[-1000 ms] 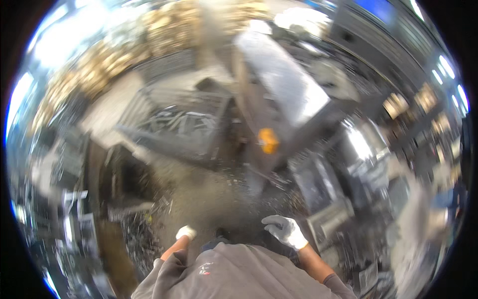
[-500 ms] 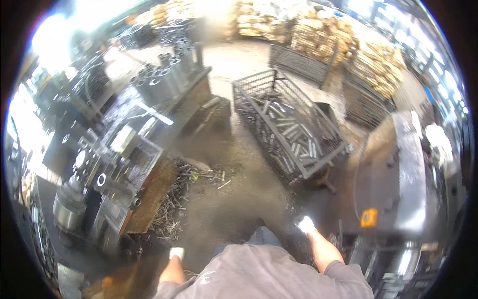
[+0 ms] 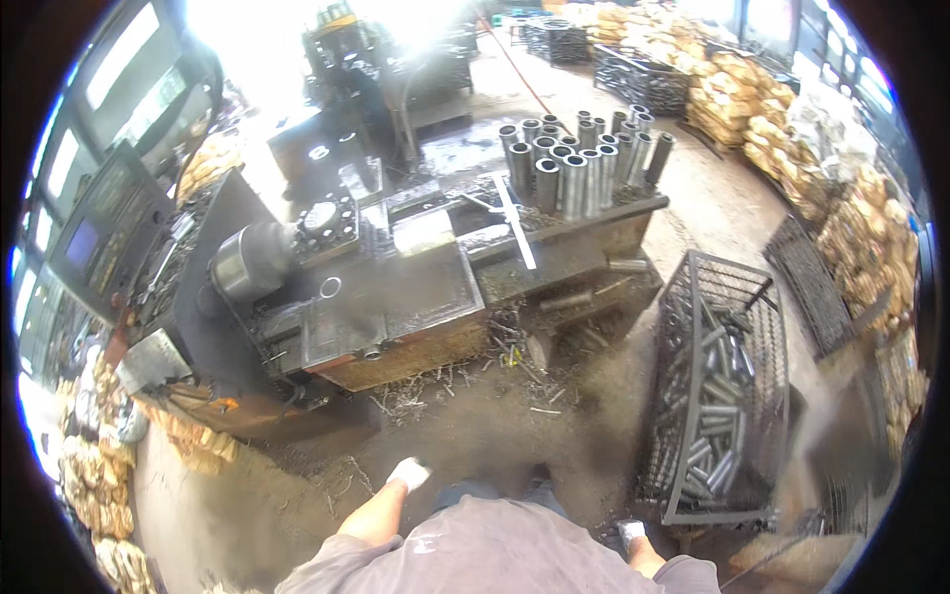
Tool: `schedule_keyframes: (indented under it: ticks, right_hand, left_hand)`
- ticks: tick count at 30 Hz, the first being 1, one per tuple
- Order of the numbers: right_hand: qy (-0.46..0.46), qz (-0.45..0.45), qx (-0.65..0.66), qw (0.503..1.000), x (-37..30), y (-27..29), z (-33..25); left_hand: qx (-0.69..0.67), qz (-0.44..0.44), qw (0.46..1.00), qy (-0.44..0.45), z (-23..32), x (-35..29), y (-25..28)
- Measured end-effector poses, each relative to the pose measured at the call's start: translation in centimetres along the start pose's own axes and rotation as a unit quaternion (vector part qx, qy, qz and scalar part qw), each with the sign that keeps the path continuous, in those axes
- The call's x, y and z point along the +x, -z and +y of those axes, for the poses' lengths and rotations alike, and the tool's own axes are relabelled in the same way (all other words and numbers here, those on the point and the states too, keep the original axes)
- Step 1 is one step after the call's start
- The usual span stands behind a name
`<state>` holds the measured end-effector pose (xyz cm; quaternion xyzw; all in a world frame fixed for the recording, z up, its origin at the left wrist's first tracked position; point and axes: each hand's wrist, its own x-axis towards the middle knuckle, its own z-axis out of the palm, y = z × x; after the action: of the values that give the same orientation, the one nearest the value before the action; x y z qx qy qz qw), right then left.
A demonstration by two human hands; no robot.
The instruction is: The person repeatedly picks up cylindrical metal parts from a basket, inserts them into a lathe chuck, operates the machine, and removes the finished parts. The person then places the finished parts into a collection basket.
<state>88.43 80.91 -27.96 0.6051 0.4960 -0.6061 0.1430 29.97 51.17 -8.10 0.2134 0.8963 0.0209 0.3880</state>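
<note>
Shop floor (image 3: 188, 495), btwn lathe (image 3: 396, 307) & mesh crate (image 3: 722, 517): my L hand (image 3: 412, 473), white-gloved, hangs near metal shavings (image 3: 426, 386), apart from the lathe; my R hand (image 3: 630, 533), also gloved, is near the crate's close end. Nothing seen held in either; can't tell if they're spread or closed, too small & blurred. Cut metal tubes (image 3: 720, 391) lie jumbled inside the crate, to my R; taller tubes (image 3: 576, 183) stand upright, clustered on the lathe's R end, w/ a caliper-like tool (image 3: 515, 223) lying to their L. Step in hand, my read: btwn stations, no handling under way. Next move, I'd judge, calls for getting within reach of lathe or crate b4 any grip.
</note>
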Motion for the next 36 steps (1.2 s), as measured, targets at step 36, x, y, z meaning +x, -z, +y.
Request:
schedule_keyframes:
  ticks: [36]
  right_hand:
    - [0.104, -0.001, -0.212, 0.972, -5.9, -17.1, -42.3]
  left_hand:
    - [-0.523, 0.541, 0.591, 0.291, -37.2, 1.0, 13.7]
